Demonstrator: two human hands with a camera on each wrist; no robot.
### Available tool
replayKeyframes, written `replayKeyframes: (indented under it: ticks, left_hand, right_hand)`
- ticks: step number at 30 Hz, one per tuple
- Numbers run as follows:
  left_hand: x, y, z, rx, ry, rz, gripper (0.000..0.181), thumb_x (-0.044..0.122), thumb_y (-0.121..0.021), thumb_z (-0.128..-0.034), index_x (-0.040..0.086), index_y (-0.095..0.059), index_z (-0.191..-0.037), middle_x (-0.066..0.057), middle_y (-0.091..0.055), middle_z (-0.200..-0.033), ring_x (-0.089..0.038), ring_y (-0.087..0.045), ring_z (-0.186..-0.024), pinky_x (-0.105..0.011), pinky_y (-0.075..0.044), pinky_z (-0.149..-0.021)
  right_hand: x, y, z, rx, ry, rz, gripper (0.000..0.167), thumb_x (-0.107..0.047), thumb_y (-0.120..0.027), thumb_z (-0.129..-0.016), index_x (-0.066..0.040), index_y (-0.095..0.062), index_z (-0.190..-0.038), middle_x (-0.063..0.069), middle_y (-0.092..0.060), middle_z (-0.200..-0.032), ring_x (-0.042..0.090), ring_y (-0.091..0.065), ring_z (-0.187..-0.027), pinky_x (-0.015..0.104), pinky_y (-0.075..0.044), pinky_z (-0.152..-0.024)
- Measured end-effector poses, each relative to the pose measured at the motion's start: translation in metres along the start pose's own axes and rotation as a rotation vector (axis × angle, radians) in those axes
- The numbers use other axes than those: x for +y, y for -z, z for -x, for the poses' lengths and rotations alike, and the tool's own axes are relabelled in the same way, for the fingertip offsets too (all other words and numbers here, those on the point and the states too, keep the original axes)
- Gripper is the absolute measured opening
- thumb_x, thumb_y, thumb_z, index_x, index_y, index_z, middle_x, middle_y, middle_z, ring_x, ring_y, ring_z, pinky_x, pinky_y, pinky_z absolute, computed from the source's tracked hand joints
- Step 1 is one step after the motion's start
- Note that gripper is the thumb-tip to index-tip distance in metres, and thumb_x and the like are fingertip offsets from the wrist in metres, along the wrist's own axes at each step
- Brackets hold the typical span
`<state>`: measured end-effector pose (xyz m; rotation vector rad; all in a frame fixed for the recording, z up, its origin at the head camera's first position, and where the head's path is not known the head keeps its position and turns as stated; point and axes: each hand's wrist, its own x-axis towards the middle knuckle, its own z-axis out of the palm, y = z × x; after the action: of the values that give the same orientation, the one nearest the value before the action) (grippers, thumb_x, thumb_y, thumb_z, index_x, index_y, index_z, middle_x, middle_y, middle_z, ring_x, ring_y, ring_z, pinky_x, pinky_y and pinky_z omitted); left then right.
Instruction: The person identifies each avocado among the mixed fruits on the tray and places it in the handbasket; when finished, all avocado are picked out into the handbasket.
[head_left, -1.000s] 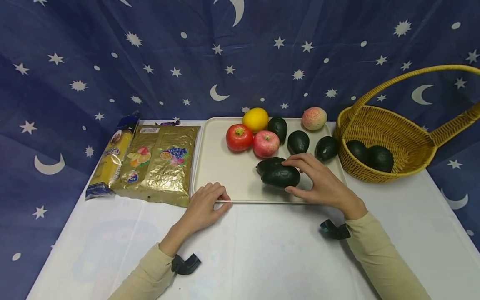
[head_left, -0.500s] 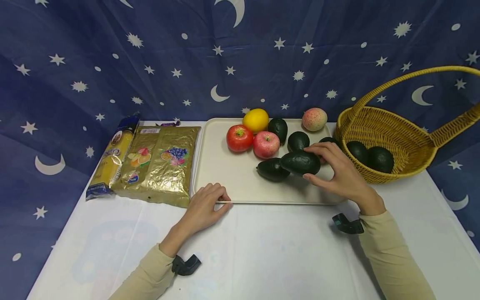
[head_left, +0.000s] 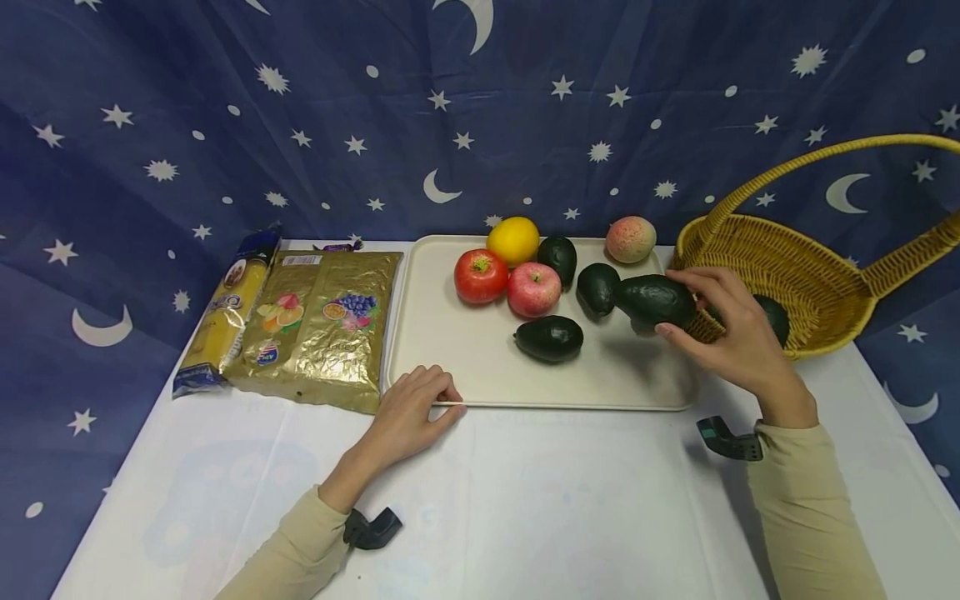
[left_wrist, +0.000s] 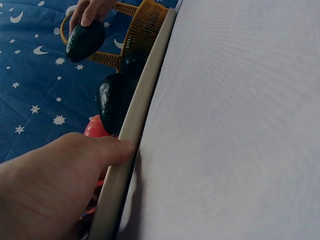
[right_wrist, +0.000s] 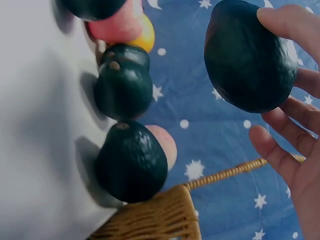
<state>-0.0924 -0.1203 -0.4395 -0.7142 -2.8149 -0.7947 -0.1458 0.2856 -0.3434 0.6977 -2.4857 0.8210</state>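
Observation:
My right hand [head_left: 738, 337] holds a dark green avocado [head_left: 655, 300] between thumb and fingers, raised above the tray's right side near the basket. The right wrist view shows it off the surface, thumb on one side and fingers on the other. My left hand [head_left: 416, 412] pinches the front rim of the cream tray [head_left: 457, 367] near its left corner. An avocado [head_left: 550, 338] lies alone mid-tray, and others [head_left: 597, 289] sit further back. One more avocado [right_wrist: 132, 162] beside the basket is mostly hidden in the head view. The yellow wicker basket [head_left: 810, 267] contains avocados [head_left: 772, 321], partly covered by my hand.
A red tomato [head_left: 481, 276], a pink apple [head_left: 533, 289], a yellow lemon-like fruit [head_left: 513, 240] and a peach [head_left: 631, 239] lie on the tray. Left of it are a gold bag [head_left: 315, 325] and a pasta pack [head_left: 228, 308]. The basket's tall handle [head_left: 825, 152] arches upward.
My right hand has carried the avocado rightward, from above the lone mid-tray avocado to the tray's right edge by the basket. My left hand stays on the rim.

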Motion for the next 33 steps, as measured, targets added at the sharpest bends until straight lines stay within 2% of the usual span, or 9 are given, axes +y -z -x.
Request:
replayKeyframes:
  ticks: [8,13,15,17,19,22,27,33]
  left_hand:
    - [0.0,0.0,0.0,-0.014,0.01,-0.003,0.014,0.031,-0.07,-0.0832,0.024,-0.059,-0.086,0.014,-0.051,-0.079,-0.005,-0.042,-0.075,-0.024,-0.036,-0.071]
    - [0.0,0.0,0.0,-0.043,0.024,-0.012,0.013,0.033,-0.069,-0.0847,0.024,-0.06,-0.087,0.013,-0.052,-0.08,-0.005,-0.043,-0.075,-0.024,-0.036,-0.071]
    - [0.0,0.0,0.0,-0.045,0.025,-0.014,0.013,0.033,-0.069,-0.0848,0.024,-0.06,-0.087,0.013,-0.052,-0.08,-0.006,-0.043,-0.075,-0.024,-0.036,-0.071]
    - [0.0,0.001,0.0,-0.041,0.023,-0.014,0.012,0.033,-0.069,-0.0848,0.024,-0.06,-0.087,0.013,-0.052,-0.08,-0.006,-0.043,-0.075,-0.024,-0.036,-0.071]
    - [0.0,0.001,0.0,-0.033,0.018,-0.01,0.012,0.032,-0.069,-0.0845,0.024,-0.06,-0.087,0.013,-0.052,-0.08,-0.006,-0.042,-0.075,-0.024,-0.035,-0.07]
    - [0.0,0.001,0.0,-0.017,0.005,-0.004,0.012,0.031,-0.07,-0.0839,0.024,-0.06,-0.086,0.014,-0.052,-0.079,-0.005,-0.042,-0.074,-0.024,-0.035,-0.069]
    - [-0.001,0.0,0.0,-0.009,-0.004,-0.011,0.013,0.031,-0.07,-0.0833,0.024,-0.06,-0.086,0.014,-0.051,-0.079,-0.004,-0.041,-0.074,-0.023,-0.035,-0.069]
    - [-0.001,0.0,0.0,-0.029,0.006,-0.015,0.012,0.032,-0.069,-0.0846,0.024,-0.059,-0.087,0.014,-0.052,-0.08,-0.005,-0.042,-0.075,-0.023,-0.035,-0.069]
  right_hand:
    - [0.012,0.011,0.004,0.043,-0.068,-0.005,0.074,-0.002,-0.083,-0.062,-0.015,-0.057,-0.13,0.013,-0.052,-0.124,-0.001,-0.043,-0.102,0.01,-0.033,-0.083]
    - [0.018,0.02,0.008,0.064,-0.135,-0.016,0.072,-0.001,-0.081,-0.065,-0.015,-0.056,-0.13,0.011,-0.052,-0.121,-0.005,-0.042,-0.098,0.009,-0.034,-0.08]
    - [0.019,0.023,0.009,0.073,-0.164,-0.008,0.069,-0.002,-0.081,-0.067,-0.016,-0.056,-0.13,0.005,-0.053,-0.12,-0.005,-0.042,-0.1,0.007,-0.034,-0.079]
    - [0.021,0.026,0.01,0.084,-0.194,0.006,0.067,-0.005,-0.08,-0.069,-0.017,-0.056,-0.13,-0.006,-0.053,-0.118,-0.005,-0.042,-0.102,0.006,-0.033,-0.078]
    - [0.023,0.03,0.011,0.095,-0.226,0.02,0.065,-0.009,-0.08,-0.071,-0.018,-0.056,-0.13,-0.017,-0.051,-0.116,-0.004,-0.041,-0.103,0.006,-0.032,-0.078]
    - [0.026,0.034,0.013,0.111,-0.269,0.036,0.064,-0.011,-0.079,-0.073,-0.018,-0.055,-0.131,-0.027,-0.045,-0.115,-0.002,-0.04,-0.105,0.005,-0.031,-0.078]
    - [0.033,0.041,0.015,0.127,-0.328,0.05,0.064,-0.013,-0.077,-0.075,-0.018,-0.053,-0.133,-0.03,-0.041,-0.113,-0.005,-0.038,-0.103,0.004,-0.03,-0.077]
    - [0.043,0.048,0.019,0.144,-0.385,0.073,0.059,-0.017,-0.074,-0.078,-0.024,-0.053,-0.134,-0.031,-0.042,-0.114,-0.008,-0.036,-0.103,0.005,-0.029,-0.076]
